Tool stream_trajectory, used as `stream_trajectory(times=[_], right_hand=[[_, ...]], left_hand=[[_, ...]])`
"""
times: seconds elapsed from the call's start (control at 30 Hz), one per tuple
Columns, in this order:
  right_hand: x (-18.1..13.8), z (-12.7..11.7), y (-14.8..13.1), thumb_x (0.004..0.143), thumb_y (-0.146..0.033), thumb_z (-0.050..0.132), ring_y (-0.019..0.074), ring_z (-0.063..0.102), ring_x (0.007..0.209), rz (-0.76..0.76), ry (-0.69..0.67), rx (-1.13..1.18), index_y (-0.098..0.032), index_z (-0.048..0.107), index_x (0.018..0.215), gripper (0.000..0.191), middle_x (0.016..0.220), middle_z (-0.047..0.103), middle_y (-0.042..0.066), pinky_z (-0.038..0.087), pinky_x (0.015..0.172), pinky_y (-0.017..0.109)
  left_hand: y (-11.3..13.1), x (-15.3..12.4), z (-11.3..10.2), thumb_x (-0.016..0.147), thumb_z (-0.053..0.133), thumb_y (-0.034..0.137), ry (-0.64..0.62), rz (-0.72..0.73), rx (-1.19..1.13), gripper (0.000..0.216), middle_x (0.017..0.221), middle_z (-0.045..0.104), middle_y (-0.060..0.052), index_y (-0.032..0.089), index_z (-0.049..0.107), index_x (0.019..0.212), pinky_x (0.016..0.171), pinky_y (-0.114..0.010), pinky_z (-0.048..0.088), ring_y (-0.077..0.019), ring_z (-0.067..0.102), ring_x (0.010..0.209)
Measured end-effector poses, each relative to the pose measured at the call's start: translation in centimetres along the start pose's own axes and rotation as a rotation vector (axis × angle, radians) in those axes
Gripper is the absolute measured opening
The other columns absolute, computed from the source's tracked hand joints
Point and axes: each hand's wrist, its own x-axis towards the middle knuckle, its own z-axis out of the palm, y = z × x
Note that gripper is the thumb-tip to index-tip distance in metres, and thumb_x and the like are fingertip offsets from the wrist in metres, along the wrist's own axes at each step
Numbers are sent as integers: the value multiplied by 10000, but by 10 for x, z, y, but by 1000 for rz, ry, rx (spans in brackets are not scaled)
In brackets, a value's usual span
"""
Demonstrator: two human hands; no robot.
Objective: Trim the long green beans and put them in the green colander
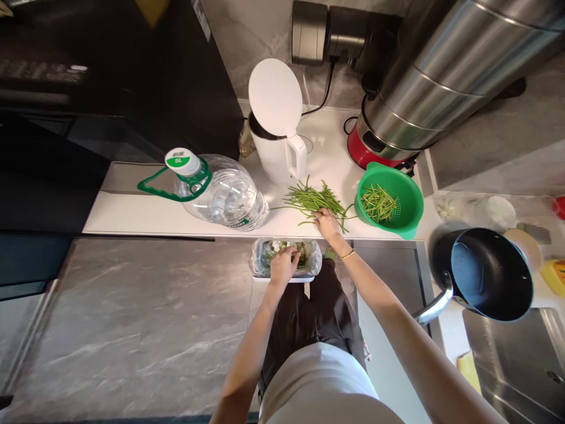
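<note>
A bundle of long thin green stalks (311, 199) lies loose on the white counter near its front edge. My right hand (327, 224) is at the near side of the bundle, its fingers closed on some stalks. Below the counter edge, my left hand (283, 265) hangs over a small bin (315, 259) lined with a clear bag. Its fingers are pinched together, and whatever is between them is hidden. Green and whitish scraps lie in the bin. Right of the bundle stands a green colander (410, 203) holding short cut stalk pieces (378, 203).
A large water bottle (229, 194) with a green handle stands left of the bundle. Behind it is a white kettle (271, 150), lid raised. A tall steel appliance with a red base (362, 147) stands behind the colander. A dark pot (507, 277) sits by the sink (521, 353).
</note>
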Motion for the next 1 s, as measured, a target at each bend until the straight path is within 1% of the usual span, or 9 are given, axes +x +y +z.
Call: stream_trajectory(times=[0.13,0.2,0.3,0.4,0.47,0.6,0.77,0.9,1.0], right_hand=[[9,-2,-2,866,-119,438,248,481,1043,-29,-15,-28,-151,681,979,270,1072,595,149,386,912,370],[6,-10,-2,887,-148,419,236,478,1045,-61,28,46,-162,670,994,274,1084,601,129,367,946,374],[-11,-26,-5,905,-245,432,220,502,993,-141,129,284,-203,660,1014,256,1031,638,84,359,975,377],[-39,-41,-15,894,-297,470,208,535,952,-219,128,386,-248,659,1020,232,992,663,53,393,954,363],[-60,-48,-22,890,-287,480,209,554,962,-268,105,410,-254,666,1017,228,1010,664,53,413,938,361],[-95,-51,-34,889,-280,472,200,604,899,-248,65,449,-280,674,1004,232,982,667,49,466,851,344],[-112,-47,-39,876,-256,494,184,624,779,-210,-58,575,-274,670,1018,226,911,667,47,486,740,307],[-110,-36,-41,880,-236,471,190,614,801,-222,-160,544,-252,683,929,218,843,661,48,468,755,312],[-108,-24,-46,865,-253,484,185,602,743,-144,-121,585,-217,670,867,190,791,652,49,463,726,318]], left_hand=[[6,-2,-1,838,508,219,20,8,-192,149,868,692,-38,216,633,918,727,-283,490,-169,641,775],[8,-2,-1,846,495,206,55,12,-289,166,887,696,-46,202,637,932,742,-291,504,-166,647,774],[12,0,-5,862,486,224,180,12,-438,213,970,687,-75,175,632,1009,758,-293,518,-157,651,775],[20,5,-17,867,501,266,291,30,-503,300,1030,671,-90,175,589,1140,798,-306,515,-160,649,807],[25,8,-29,867,512,280,279,84,-516,305,1031,674,-83,188,593,1146,825,-313,507,-169,648,850],[31,7,-47,859,527,256,126,208,-511,192,945,706,-45,204,671,973,820,-303,507,-174,653,865],[25,-2,-50,859,516,214,6,322,-329,176,896,695,-42,217,675,934,811,-333,508,-182,636,849],[18,-8,-42,866,493,199,20,370,-200,197,901,682,-63,208,671,950,814,-348,509,-192,615,872],[16,-11,-37,874,482,199,107,350,-173,209,902,680,-68,201,664,976,816,-342,508,-187,608,871]])
